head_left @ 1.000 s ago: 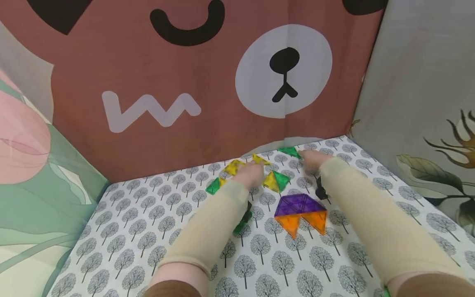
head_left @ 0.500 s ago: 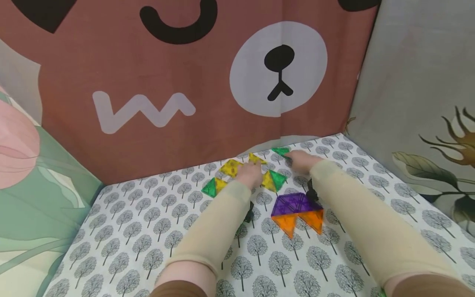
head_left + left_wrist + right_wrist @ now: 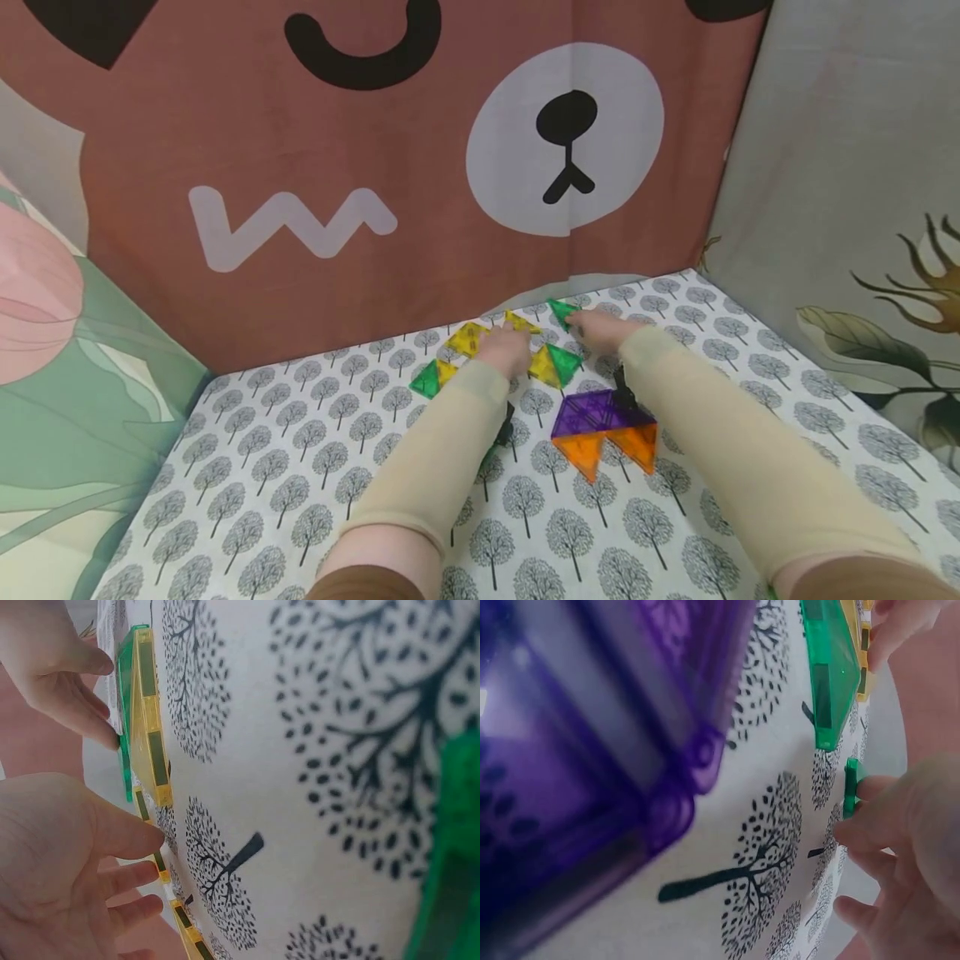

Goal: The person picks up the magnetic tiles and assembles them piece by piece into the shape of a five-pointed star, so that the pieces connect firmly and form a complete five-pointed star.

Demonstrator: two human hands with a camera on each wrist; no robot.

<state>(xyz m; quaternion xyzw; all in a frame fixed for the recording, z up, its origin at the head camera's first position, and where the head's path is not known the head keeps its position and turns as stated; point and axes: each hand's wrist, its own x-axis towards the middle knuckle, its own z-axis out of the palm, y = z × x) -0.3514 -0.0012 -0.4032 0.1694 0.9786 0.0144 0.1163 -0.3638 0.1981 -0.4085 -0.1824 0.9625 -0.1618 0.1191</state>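
Observation:
Translucent magnetic triangle tiles lie on the tree-print cloth. At the back, my left hand (image 3: 506, 347) has its thumb and forefinger at a yellow triangle tile (image 3: 522, 322); in the left wrist view the thumb overlaps that tile's edge (image 3: 161, 862). To the right, my right hand (image 3: 602, 329) pinches a corner of a green triangle tile (image 3: 560, 312), standing edge-on in the right wrist view (image 3: 851, 787). Just left of my left hand is a yellow piece (image 3: 467, 339). A joined green-and-yellow pair (image 3: 555, 365) lies between and in front of the hands.
Nearer the person lies a joined purple (image 3: 585, 412) and orange (image 3: 579, 457) shape, partly under my right wrist's camera. Another green-and-yellow pair (image 3: 427, 379) sits at the left. A bear-print curtain (image 3: 337, 292) closes off the back.
My right hand has moved left with the green triangle tile, which has turned slightly and is nearer the yellow triangle tile. My left hand stays about in place.

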